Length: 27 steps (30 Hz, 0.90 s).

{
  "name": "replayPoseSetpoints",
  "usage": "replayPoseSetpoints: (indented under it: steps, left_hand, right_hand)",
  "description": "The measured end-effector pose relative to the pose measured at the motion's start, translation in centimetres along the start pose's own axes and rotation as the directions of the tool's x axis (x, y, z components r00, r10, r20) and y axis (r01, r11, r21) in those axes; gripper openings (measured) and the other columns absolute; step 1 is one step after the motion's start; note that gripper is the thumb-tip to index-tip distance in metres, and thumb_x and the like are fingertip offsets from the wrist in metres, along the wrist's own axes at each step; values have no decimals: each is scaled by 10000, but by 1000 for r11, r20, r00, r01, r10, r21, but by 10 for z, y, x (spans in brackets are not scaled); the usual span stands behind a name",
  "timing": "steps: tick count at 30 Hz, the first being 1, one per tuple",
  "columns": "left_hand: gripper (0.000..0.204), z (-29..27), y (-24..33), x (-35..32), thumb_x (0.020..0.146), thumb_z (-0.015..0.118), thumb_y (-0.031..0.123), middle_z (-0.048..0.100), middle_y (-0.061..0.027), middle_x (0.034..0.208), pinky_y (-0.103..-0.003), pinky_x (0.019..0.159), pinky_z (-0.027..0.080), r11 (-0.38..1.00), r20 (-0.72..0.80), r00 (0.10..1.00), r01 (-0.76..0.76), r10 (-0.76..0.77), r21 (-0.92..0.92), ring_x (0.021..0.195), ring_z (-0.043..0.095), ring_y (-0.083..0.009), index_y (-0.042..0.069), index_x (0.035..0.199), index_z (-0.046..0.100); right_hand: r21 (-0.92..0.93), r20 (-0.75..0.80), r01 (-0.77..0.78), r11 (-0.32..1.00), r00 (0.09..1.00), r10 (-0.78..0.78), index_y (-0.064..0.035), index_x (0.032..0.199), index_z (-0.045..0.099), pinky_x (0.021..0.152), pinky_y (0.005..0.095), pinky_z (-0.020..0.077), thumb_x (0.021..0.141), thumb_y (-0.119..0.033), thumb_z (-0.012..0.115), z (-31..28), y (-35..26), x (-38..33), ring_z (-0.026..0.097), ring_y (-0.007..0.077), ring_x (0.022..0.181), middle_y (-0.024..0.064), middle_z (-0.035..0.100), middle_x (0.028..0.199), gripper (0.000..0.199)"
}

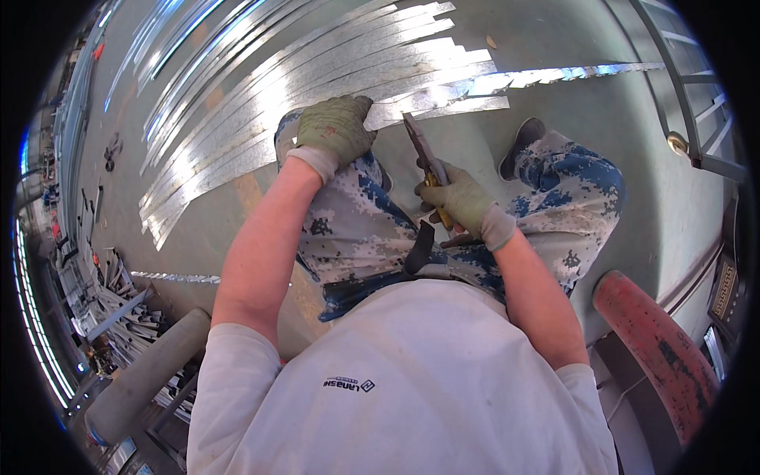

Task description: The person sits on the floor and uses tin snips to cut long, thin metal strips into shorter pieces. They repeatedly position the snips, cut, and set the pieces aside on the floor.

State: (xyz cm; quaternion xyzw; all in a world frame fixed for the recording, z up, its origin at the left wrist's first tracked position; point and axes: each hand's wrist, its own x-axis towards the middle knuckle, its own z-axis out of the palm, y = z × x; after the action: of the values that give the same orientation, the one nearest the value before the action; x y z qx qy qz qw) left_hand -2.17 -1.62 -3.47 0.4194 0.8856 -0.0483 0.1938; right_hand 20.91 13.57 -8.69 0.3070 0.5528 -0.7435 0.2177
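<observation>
Here, centre frame, the gloved right hand [463, 199] is gripping snips [426, 162] with fingers closed, the left hand [336, 127] is pressing curled on a metal strip [443, 101], and many cut strips [261, 103] are already lying upper left.

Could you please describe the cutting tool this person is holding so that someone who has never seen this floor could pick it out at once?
Start at the fan of shiny metal strips lying on the grey floor, and follow them to their near ends by the person's knees. There the gloved right hand holds a pair of snips. Unlike the flat silver strips, it has dark pointed blades and a yellow handle.
</observation>
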Motion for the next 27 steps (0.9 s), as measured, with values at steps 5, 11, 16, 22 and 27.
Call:
replayPoseSetpoints:
  steps: [5, 11, 16, 22, 27]
  left_hand:
    - [588, 1, -1, 0, 983, 778, 470, 791, -177, 1354, -506, 1110, 582, 1000, -11, 1000, -7, 7, 12, 1292, 741, -382, 120, 1455, 742]
    - [501, 5, -2, -1, 965, 787, 436, 796, -154, 1357, -506, 1087, 590, 1000, -55, 998, -17, 17, 2, 1283, 756, -362, 134, 1364, 770]
    - [494, 1, 1, -2, 970, 780, 432, 798, -154, 1353, -505, 1088, 590, 1000, -39, 999, -1, 1, 4, 1283, 756, -366, 133, 1363, 771]
    - [611, -7, 3, 0, 984, 779, 473, 784, -165, 1388, -497, 1125, 579, 1000, 43, 999, 13, -14, 14, 1318, 734, -372, 127, 1484, 730]
    - [601, -8, 3, 0, 984, 777, 474, 786, -162, 1387, -496, 1126, 580, 1000, 35, 999, 13, -14, 16, 1315, 736, -369, 130, 1475, 739]
  right_hand:
    - [49, 2, -39, 998, 999, 39, -45, 1610, 578, 720, 361, 657, 1005, -171, 800, 3, 0, 2, 778, 219, 914, 137, 747, 1099, 656]
    - [123, -4, -2, 992, 1000, 3, -37, 1583, 589, 746, 377, 668, 1017, -162, 789, 5, 10, 8, 779, 227, 957, 140, 744, 1130, 613]
    - [135, -13, -13, 991, 1000, 15, -37, 1574, 598, 749, 375, 666, 1020, -151, 791, 5, 11, 7, 775, 226, 958, 140, 738, 1140, 598]
    - [97, -8, -17, 995, 1000, 18, -40, 1567, 608, 742, 378, 664, 1006, -148, 793, 2, 11, 10, 772, 224, 947, 128, 732, 1136, 600]
    - [159, -4, -2, 987, 1000, 3, -45, 1567, 610, 738, 377, 663, 999, -129, 788, 2, 16, 10, 771, 223, 933, 124, 732, 1143, 601]
